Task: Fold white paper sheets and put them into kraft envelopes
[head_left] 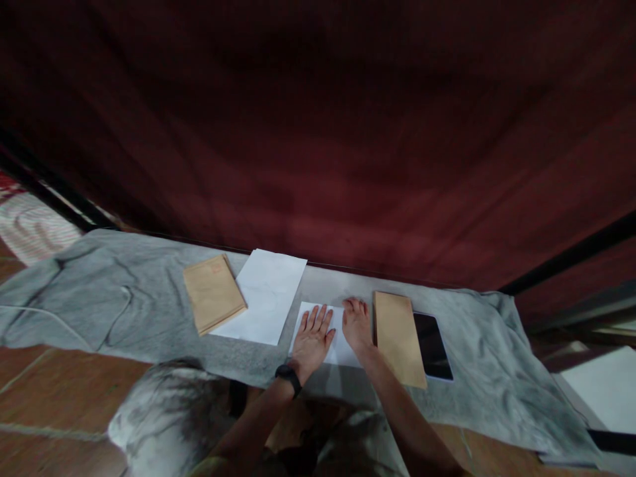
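Note:
A white sheet of paper [340,351] lies in front of me on the grey cloth, partly covered by both hands. My left hand [312,338] rests flat on its left half, open with the fingers spread; a black band is on that wrist. At the paper's right edge, my right hand [356,322] has its fingers bent and held together on the sheet; the fingertips are partly hidden. Just right of that hand lies a stack of brown envelopes [399,334]. Farther left, a stack of larger white sheets [275,291] is partly overlapped by more brown envelopes [212,291].
A dark-screened tablet [434,344] lies partly beneath the right-hand envelopes. Grey cloth [149,285] covers the long, low surface, with a white cable [54,317] across its left end. A dark red curtain [318,165] hangs right behind it.

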The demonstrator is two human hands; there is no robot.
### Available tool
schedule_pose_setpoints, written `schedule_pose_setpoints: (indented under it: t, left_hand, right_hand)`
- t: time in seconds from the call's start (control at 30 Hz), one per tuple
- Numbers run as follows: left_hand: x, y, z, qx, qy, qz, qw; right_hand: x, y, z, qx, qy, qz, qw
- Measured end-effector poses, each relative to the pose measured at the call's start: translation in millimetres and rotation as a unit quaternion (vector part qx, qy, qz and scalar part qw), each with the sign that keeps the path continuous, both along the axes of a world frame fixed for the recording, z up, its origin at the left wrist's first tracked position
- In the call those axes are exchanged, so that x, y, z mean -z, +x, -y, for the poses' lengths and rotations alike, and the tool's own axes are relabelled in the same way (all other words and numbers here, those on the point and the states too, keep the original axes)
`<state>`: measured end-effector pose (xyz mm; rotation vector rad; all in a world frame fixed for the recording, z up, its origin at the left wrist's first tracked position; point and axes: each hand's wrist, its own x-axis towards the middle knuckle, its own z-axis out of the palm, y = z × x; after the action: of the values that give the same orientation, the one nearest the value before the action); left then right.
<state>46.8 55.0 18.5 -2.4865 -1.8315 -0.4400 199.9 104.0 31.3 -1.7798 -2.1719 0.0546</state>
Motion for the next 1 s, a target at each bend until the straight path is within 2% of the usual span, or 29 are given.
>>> schedule_pose_setpoints:
  t: [0.13,0.33,0.5,0.63,0.83,1.0]
  left_hand:
    - [0.8,-3,0,0.017,-0.003,-0.01,1.0]
    - [4.6,-19,-1,0.003,0.013,-0.003,1.0]
    - [6.5,-28,-4,-0.037,0.02,0.011,0.999]
    - [7.2,-18,-1,-0.076,0.03,0.015,0.997]
    - [7.3,2,10,0.005,0.015,0.02,1.0]
    - [7.7,-11,10,-0.035,0.011,0.018,0.999]
  right_hand:
    - [16.5,-15,29,-0.047,0.018,-0.024,0.998]
    - [37.8,-14,57,-0.016,0.074,-0.018,0.997]
    - [41.5,-9,61,0.017,0.108,-0.009,0.994]
    - [43.1,-10,63,0.021,0.109,-0.012,0.994]
    - [40.9,-10,65,0.024,0.089,-0.016,0.996]
    - [43.6,-10,67,0.049,0.106,-0.024,0.993]
